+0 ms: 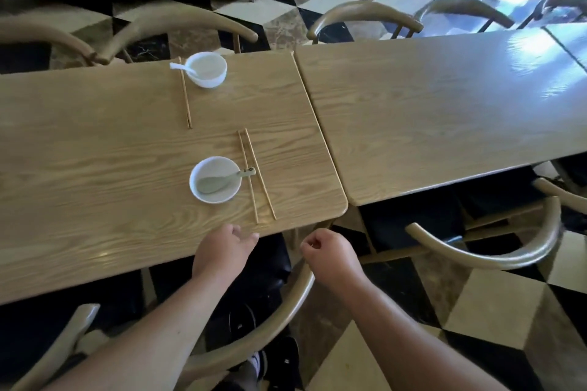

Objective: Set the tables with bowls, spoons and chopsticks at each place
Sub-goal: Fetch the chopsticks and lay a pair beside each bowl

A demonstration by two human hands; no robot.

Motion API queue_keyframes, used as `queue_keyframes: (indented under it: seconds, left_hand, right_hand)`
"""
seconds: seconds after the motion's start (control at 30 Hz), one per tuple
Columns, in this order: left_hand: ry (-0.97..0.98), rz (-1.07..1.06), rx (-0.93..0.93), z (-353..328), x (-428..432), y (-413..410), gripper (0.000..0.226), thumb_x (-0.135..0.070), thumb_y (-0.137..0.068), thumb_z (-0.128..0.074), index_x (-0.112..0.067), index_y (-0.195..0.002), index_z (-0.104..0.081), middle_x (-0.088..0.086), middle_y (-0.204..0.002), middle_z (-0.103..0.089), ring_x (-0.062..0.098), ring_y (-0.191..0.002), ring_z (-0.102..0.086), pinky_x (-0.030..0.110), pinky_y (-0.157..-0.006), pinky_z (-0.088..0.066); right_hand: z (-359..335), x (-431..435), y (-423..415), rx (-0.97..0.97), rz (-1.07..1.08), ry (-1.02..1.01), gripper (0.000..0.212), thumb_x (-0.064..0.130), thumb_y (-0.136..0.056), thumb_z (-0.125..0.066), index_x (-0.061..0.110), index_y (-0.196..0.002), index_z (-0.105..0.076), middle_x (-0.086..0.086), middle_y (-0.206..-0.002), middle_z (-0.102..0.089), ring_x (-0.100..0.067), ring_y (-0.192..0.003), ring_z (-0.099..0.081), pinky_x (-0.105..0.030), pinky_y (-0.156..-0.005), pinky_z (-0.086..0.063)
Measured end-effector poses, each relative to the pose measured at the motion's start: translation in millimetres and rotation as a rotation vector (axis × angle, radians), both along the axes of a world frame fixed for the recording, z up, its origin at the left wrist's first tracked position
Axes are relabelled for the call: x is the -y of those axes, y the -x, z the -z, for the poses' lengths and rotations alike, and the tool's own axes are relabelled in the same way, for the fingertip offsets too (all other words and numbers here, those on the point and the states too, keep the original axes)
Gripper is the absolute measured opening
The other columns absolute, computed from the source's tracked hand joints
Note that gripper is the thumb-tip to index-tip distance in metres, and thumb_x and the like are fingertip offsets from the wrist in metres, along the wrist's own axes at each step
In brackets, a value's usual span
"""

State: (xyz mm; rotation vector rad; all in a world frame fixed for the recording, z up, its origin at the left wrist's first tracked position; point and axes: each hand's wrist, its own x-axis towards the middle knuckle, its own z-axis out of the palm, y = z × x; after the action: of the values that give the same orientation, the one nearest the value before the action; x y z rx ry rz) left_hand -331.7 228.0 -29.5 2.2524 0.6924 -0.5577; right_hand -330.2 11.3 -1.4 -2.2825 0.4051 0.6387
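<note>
Hands come first, nearest to us: our left hand (224, 249) hovers at the near edge of the desk (95, 168) with its fingers loosely curled and nothing in them, just short of the ends of the near chopsticks (256, 174), while our right hand (330, 252) hangs off the desk corner over the chair back (286, 305), fingers curled in and, as far as we can see, empty too. We judge both hands to be free because this place is complete. Just beyond the left hand sits the near bowl (215, 179), white and upright, with a greenish spoon (219, 182) lying in it, its handle propped over the rim toward the chopsticks so it can be lifted easily. The two sticks lie just beside the bowl on its right, running away from us and slightly splayed (they could be squared up, though they serve as they are). Farther across the same desk the opposite place mirrors this one: the far bowl (206, 69) holds a white spoon (182, 67), and the far chopsticks (185, 94) lie close together beside it, pointing toward the desk's middle. Beyond and to the right, the adjoining desk (444, 105) carries no setting that we can see, with chairs drawn up to it, so we judge the work goes there next.
</note>
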Motion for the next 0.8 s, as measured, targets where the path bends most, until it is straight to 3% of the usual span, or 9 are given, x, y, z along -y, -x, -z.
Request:
queue_keyframes:
  seconds: [0.2,0.3,0.43,0.53,0.67,0.73,0.8]
  left_hand:
    - [-0.059,-0.016,-0.004,24,6,-31,0.07,-0.066,-0.09,-0.071,-0.02,-0.143,-0.062,0.0,-0.133,-0.07,0.027,-0.12,-0.069,0.042,-0.095,-0.057]
    - [-0.093,-0.004,0.028,29,15,-46,0.067,-0.068,-0.088,-0.072,-0.022,-0.135,-0.063,-0.002,-0.129,-0.07,0.027,-0.115,-0.069,0.039,-0.086,-0.054]
    - [-0.181,0.086,0.051,31,23,-59,0.063,-0.073,-0.084,-0.073,-0.023,-0.121,-0.065,-0.005,-0.113,-0.072,0.025,-0.103,-0.072,0.035,-0.075,-0.049]
    - [-0.194,0.143,0.084,33,28,-67,0.053,-0.066,-0.088,-0.073,-0.022,-0.116,-0.066,-0.004,-0.107,-0.07,0.023,-0.093,-0.071,0.034,-0.07,-0.047]
    - [-0.172,0.15,0.101,35,31,-75,0.027,-0.047,-0.095,-0.07,-0.022,-0.105,-0.068,-0.004,-0.105,-0.067,0.022,-0.09,-0.068,0.036,-0.074,-0.052]
    - [-0.174,0.139,0.101,34,33,-76,0.017,-0.039,-0.097,-0.068,-0.023,-0.101,-0.07,-0.004,-0.101,-0.066,0.02,-0.088,-0.067,0.038,-0.077,-0.056]
    - [-0.197,0.16,0.111,35,33,-78,0.014,-0.035,-0.099,-0.066,-0.023,-0.102,-0.072,-0.004,-0.102,-0.067,0.019,-0.089,-0.068,0.037,-0.078,-0.057]
  right_hand:
    - [-2,-12,-36,-0.012,-0.058,0.062,0.019,0.029,-0.093,-0.069,0.026,-0.074,-0.067,0.01,-0.062,-0.067,0.012,-0.057,-0.062,-0.008,-0.041,-0.038]
    - [0,-13,-62,-0.016,-0.089,0.124,0.015,0.031,-0.096,-0.067,0.029,-0.081,-0.068,0.009,-0.07,-0.069,-0.002,-0.057,-0.064,-0.012,-0.044,-0.037]
    - [9,-14,-84,-0.012,-0.168,0.164,0.012,0.034,-0.099,-0.063,0.028,-0.092,-0.071,0.007,-0.073,-0.073,-0.008,-0.058,-0.067,-0.024,-0.05,-0.053]
    - [12,-12,-99,0.03,-0.403,0.268,0.014,0.035,-0.101,-0.059,0.025,-0.101,-0.069,0.006,-0.084,-0.072,-0.017,-0.072,-0.069,-0.038,-0.065,-0.061]
    - [17,-8,-134,0.122,-0.68,0.338,0.018,0.035,-0.105,-0.049,0.025,-0.106,-0.065,0.004,-0.097,-0.065,-0.023,-0.083,-0.064,-0.041,-0.07,-0.06]
    - [20,-8,-156,0.184,-0.832,0.354,0.021,0.028,-0.106,-0.049,0.023,-0.122,-0.062,0.0,-0.113,-0.065,-0.028,-0.099,-0.065,-0.043,-0.074,-0.059]
    - [22,-7,-181,0.263,-0.983,0.394,0.04,0.015,-0.102,-0.052,0.024,-0.141,-0.053,-0.004,-0.131,-0.058,-0.032,-0.118,-0.06,-0.046,-0.082,-0.058]
